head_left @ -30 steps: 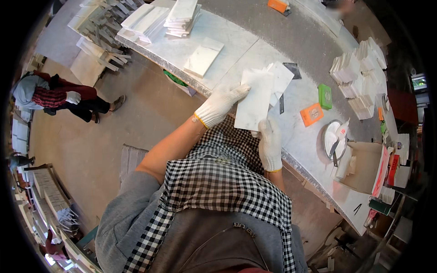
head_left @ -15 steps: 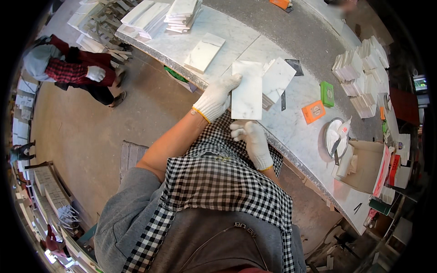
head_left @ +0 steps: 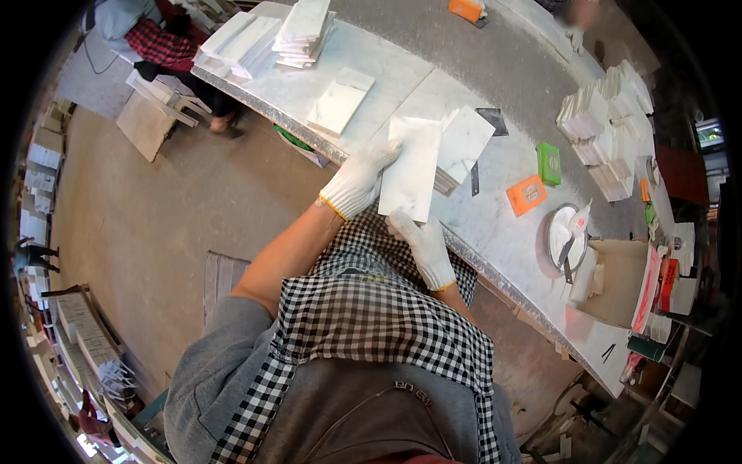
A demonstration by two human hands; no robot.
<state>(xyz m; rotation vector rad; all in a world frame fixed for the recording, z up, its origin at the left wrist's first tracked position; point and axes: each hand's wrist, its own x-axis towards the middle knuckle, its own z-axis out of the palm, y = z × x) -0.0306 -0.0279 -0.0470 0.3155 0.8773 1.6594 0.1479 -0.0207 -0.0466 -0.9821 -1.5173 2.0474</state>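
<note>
Both my hands wear white knit gloves with yellow cuffs. A white marble tile [head_left: 410,166] with faint grey veining is held up before me at the table's edge. My left hand [head_left: 363,176] grips its left side, thumb across the face and the other fingers hidden behind. At the lower edge, my right hand [head_left: 421,241] has closed its fingers on the tile's bottom corner. Just beyond it, a short stack of marble tiles [head_left: 468,143] lies on the table, partly covered by the held tile. Another marble tile stack [head_left: 341,100] lies farther left.
The marble-topped table [head_left: 495,224] carries an orange box [head_left: 527,196], a green box [head_left: 549,164], a bowl of white paste [head_left: 558,232] and an open carton [head_left: 618,290]. Tile stacks stand at far left [head_left: 303,31] and right [head_left: 599,131]. A person [head_left: 166,46] is at upper left.
My right hand has risen from below the tile and taken its lower edge. The tile has tilted slightly and moved a little left and down. The person at upper left has walked farther away.
</note>
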